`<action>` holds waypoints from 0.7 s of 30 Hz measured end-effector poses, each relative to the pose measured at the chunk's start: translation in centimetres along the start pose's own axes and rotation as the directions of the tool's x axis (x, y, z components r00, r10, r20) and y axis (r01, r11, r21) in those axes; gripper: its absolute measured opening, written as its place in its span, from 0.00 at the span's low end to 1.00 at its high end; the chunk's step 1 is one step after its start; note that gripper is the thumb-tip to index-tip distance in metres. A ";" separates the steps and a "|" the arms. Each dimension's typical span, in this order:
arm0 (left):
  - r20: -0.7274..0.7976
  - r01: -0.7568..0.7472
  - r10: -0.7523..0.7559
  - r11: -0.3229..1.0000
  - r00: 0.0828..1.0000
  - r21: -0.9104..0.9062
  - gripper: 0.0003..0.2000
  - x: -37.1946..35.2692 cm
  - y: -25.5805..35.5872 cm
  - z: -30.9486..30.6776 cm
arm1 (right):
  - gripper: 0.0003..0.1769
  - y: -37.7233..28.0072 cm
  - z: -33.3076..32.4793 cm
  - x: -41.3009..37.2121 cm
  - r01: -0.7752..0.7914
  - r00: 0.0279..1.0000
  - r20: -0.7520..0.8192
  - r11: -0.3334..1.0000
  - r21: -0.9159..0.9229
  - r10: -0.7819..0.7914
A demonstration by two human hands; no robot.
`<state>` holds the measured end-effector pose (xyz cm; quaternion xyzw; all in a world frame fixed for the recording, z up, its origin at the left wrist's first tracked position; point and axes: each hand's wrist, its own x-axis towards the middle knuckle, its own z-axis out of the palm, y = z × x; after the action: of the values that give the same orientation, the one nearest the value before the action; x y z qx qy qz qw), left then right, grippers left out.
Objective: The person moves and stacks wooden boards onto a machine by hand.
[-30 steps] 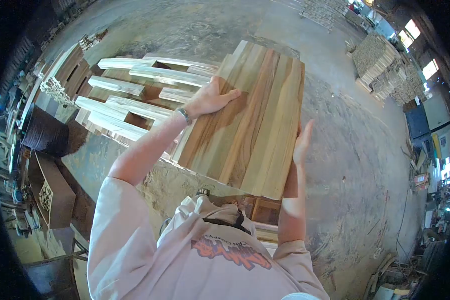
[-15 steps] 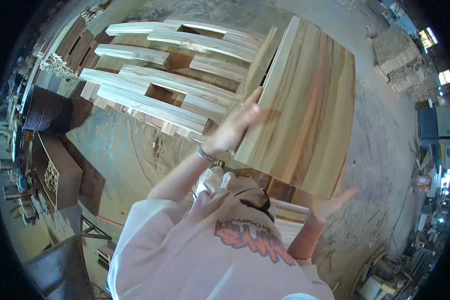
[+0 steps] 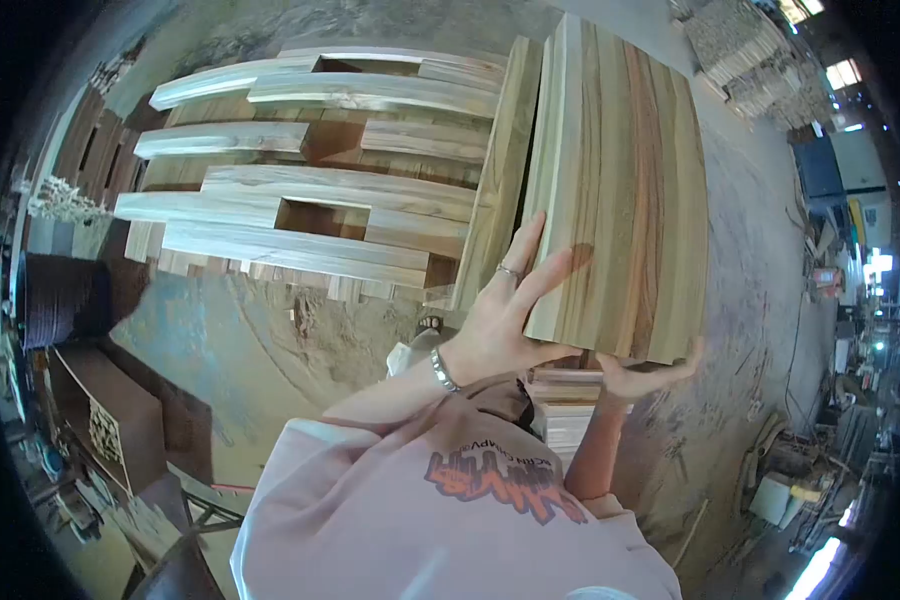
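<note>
A wide block of boards (image 3: 620, 190), striped lengthwise in pale, green-brown and reddish wood, stands out at the upper right of centre, its near end towards the person's body. The left hand (image 3: 500, 320), with a ring and a metal bracelet (image 3: 442, 370), grasps its near left corner, fingers spread over the side and top. The right hand (image 3: 650, 380) grips the near right corner from below, fingers curled up at the edge. Just left of the block, across a dark gap, lies a narrow board (image 3: 497, 180). Beside that, layered pale planks (image 3: 340, 185) with openings between them fill the upper left. A box of sticks (image 3: 115, 420) is at the lower left.
</note>
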<state>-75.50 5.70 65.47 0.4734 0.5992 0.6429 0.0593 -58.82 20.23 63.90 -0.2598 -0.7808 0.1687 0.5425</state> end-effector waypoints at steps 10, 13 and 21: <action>0.077 0.018 -0.028 0.992 0.997 0.127 0.55 0.5 0.0 -0.5 | 0.75 3.6 0.5 -0.6 0.018 1.000 -0.016 1.000 -0.003 -0.018; 0.165 -0.030 -0.004 0.978 0.986 0.205 0.54 1.3 0.2 -2.2 | 0.76 4.0 0.6 -1.4 -0.064 0.997 -0.033 0.997 0.053 0.066; -0.020 0.399 -0.402 0.900 0.916 0.176 0.27 -2.7 -6.1 -2.1 | 0.64 -0.2 -4.2 -6.5 -0.265 0.964 -0.007 0.963 0.042 0.266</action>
<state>-78.41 4.15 59.33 0.3490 0.7376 0.5575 0.1528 -53.13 16.14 60.55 -0.3518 -0.7321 0.2542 0.5251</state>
